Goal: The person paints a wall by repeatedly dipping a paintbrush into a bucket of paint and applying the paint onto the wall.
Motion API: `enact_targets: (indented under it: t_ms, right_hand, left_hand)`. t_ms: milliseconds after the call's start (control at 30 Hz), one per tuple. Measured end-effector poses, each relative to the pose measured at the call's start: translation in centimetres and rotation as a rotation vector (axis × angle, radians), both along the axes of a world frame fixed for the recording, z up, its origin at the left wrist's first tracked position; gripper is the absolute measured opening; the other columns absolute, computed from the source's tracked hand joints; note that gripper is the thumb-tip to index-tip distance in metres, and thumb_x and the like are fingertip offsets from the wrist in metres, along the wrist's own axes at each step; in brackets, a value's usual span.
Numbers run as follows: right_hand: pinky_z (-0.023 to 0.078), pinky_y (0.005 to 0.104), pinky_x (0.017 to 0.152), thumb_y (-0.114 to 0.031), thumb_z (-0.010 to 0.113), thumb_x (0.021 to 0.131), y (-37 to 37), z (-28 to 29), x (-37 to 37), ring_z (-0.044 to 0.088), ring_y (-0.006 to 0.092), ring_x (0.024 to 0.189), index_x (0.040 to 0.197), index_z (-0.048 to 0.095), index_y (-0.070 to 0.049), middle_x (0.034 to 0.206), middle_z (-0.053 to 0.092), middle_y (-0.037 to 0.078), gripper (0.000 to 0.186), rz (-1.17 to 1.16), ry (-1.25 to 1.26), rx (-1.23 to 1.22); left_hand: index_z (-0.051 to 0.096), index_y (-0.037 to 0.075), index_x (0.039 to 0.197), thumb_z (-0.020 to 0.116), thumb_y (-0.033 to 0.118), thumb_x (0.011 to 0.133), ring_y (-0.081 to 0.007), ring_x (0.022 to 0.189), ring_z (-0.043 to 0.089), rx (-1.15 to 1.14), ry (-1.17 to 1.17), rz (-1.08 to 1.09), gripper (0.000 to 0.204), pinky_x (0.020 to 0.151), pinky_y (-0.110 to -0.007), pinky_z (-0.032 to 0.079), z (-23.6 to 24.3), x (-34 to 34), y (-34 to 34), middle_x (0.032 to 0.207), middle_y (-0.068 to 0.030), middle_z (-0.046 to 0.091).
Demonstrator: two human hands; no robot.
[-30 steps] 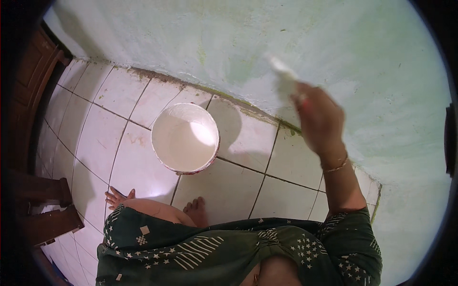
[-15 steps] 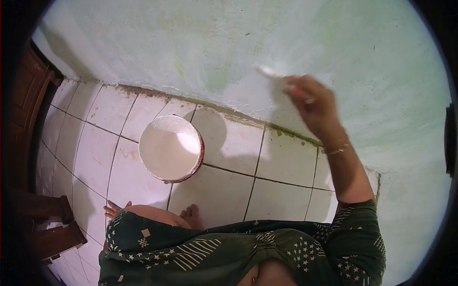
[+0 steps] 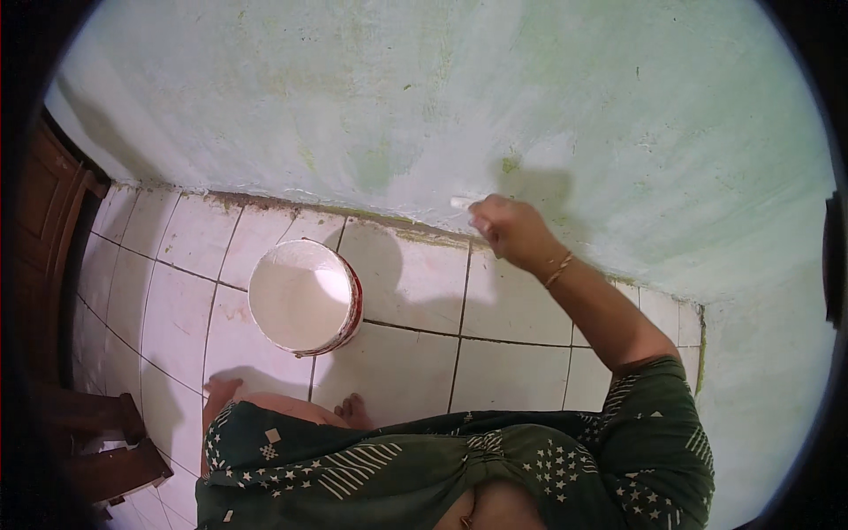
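My right hand [image 3: 517,234] is closed round a paintbrush [image 3: 461,203], low in front of the pale green wall [image 3: 424,106]. Only the brush's white-coated end shows past my fingers; its handle is hidden in my fist. Whether the tip touches the wall I cannot tell. On the tiles to the left of that hand stands a bucket [image 3: 358,305], red outside and smeared with white, holding whitish paint. My left hand [image 3: 223,387] is beside my bent knee at the lower left, small in view, with no object visible in it.
White floor tiles [image 3: 402,367] meet the wall along a dirty, mossy seam. At the left stand a brown wooden door or cabinet [image 3: 44,212] and a piece of dark wooden furniture [image 3: 115,468]. My bare foot [image 3: 353,412] is just below the bucket.
My right hand has come down and to the left along the wall with the paintbrush. My left hand's fingers, spread before, look drawn closer together. The view has shifted slightly.
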State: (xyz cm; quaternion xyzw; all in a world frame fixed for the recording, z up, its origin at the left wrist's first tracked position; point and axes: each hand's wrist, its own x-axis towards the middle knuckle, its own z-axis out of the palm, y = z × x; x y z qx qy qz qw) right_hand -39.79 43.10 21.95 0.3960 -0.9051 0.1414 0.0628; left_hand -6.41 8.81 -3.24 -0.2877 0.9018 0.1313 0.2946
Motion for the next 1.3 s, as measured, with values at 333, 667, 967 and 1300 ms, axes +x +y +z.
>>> enact_targets:
  t_ms: [333, 667, 967, 1300]
  right_hand:
    - [0.050, 0.0270, 0.069, 0.004, 0.064, 0.078, 1.5, 19.4, 5.2, 0.062, 0.0226, 0.079, 0.094, 0.060, -0.002, 0.092, 0.064, 0.012, 0.017, -0.011, 0.553, -0.355]
    - [0.046, 0.0375, 0.061, -0.006, 0.059, 0.078, -4.9, 1.3, 2.3, 0.057, 0.0296, 0.072, 0.087, 0.060, -0.005, 0.081, 0.061, 0.012, 0.010, 0.096, -0.067, -0.221]
    - [0.047, 0.0332, 0.058, -0.006, 0.062, 0.079, -7.2, 7.3, -1.1, 0.060, 0.0242, 0.065, 0.087, 0.064, -0.005, 0.080, 0.062, 0.014, 0.008, 0.056, -0.019, -0.348]
    - [0.047, 0.0380, 0.064, -0.017, 0.058, 0.081, -11.9, 6.5, 1.7, 0.060, 0.0309, 0.070, 0.083, 0.060, -0.003, 0.079, 0.062, 0.014, 0.014, 0.061, -0.162, -0.142]
  left_hand:
    - [0.038, -0.006, 0.128, 0.039, 0.043, 0.090, -0.0323, 0.115, 0.044, 0.793, 0.615, 0.810, 0.062, 0.098, -0.040, 0.034, 8.8, -10.1, -12.5, 0.128, -0.0174, 0.046]
    - [0.030, -0.004, 0.135, 0.014, 0.059, 0.092, -0.0285, 0.123, 0.042, 1.544, 0.603, 0.740, 0.078, 0.104, -0.038, 0.032, 14.8, -17.1, -8.2, 0.133, -0.0179, 0.043]
    - [0.031, -0.001, 0.136, 0.013, 0.063, 0.090, -0.0285, 0.125, 0.040, 1.734, 0.504, 0.689, 0.081, 0.106, -0.040, 0.030, 14.8, -17.4, -5.9, 0.135, -0.0178, 0.042]
    - [0.037, -0.003, 0.131, 0.016, 0.064, 0.089, -0.0289, 0.116, 0.046, 1.600, 0.457, 0.626, 0.081, 0.101, -0.039, 0.034, 12.1, -15.7, -4.2, 0.127, -0.0178, 0.047]
